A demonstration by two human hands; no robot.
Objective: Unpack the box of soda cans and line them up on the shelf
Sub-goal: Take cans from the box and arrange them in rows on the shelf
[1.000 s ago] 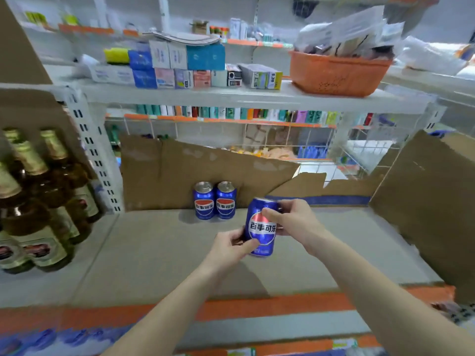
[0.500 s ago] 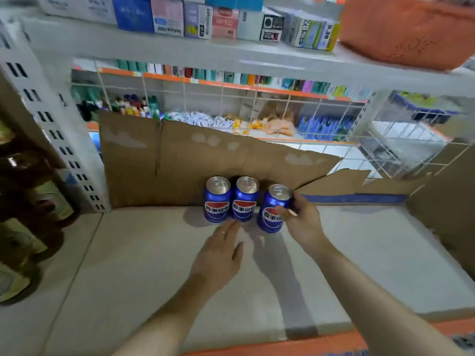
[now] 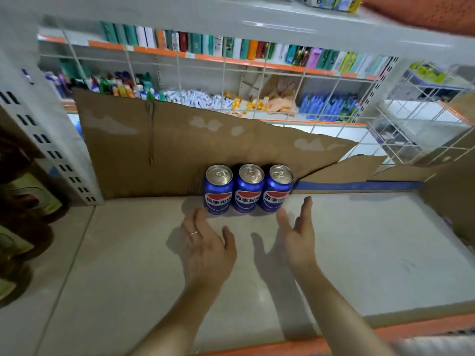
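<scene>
Now both my hands, left hand (image 3: 205, 244) and right hand (image 3: 298, 233), spread empty before three cans (image 3: 248, 188); a careless nudge could topple the row on the shelf (image 3: 359, 253).

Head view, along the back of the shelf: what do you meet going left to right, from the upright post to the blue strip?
Perforated upright post → brown cardboard backing → left can → middle can → right can → blue strip on the low cardboard edge.
</scene>
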